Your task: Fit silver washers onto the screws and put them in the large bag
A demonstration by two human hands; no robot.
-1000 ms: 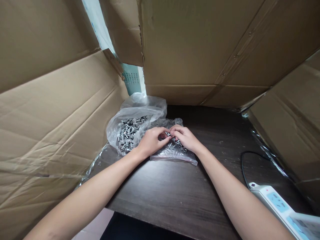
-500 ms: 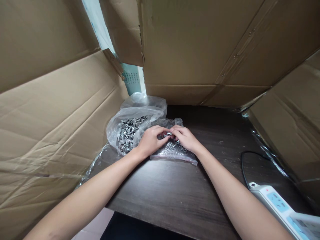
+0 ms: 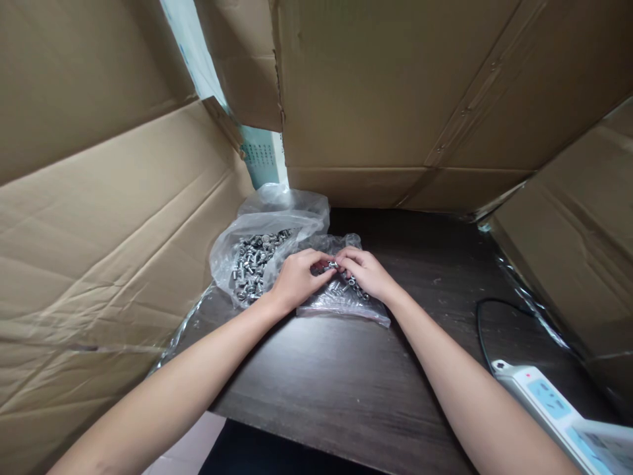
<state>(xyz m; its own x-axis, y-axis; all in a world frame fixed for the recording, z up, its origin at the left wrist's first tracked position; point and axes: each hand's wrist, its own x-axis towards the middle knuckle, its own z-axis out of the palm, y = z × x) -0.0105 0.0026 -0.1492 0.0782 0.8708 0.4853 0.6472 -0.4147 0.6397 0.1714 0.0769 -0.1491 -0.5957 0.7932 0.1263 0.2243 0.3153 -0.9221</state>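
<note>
Over a small clear plastic bag [image 3: 346,310] of slim metal pieces, my two hands meet at the fingertips. My left hand [image 3: 300,277] pinches a small shiny metal screw [image 3: 332,265] between thumb and fingers. My right hand [image 3: 368,272] has its thumb and forefinger closed at the screw's right end. More shiny metal screws [image 3: 352,282] show beneath the right palm, partly hidden; whether that hand holds them I cannot tell. To the left, an open clear plastic bag [image 3: 225,241] holds a heap of metal screws [image 3: 254,264].
Cardboard walls [image 3: 405,99] surround the dark wooden table [image 3: 316,382] at the back and both sides. A white power strip [image 3: 544,402] with a black cable [image 3: 479,330] lies at the right. A printed pale sheet [image 3: 262,155] shows through a gap at the back left.
Both hands stay nearly in place, fingertips together. The screw between them has shifted slightly to the left, and the right fingers have moved a little.
</note>
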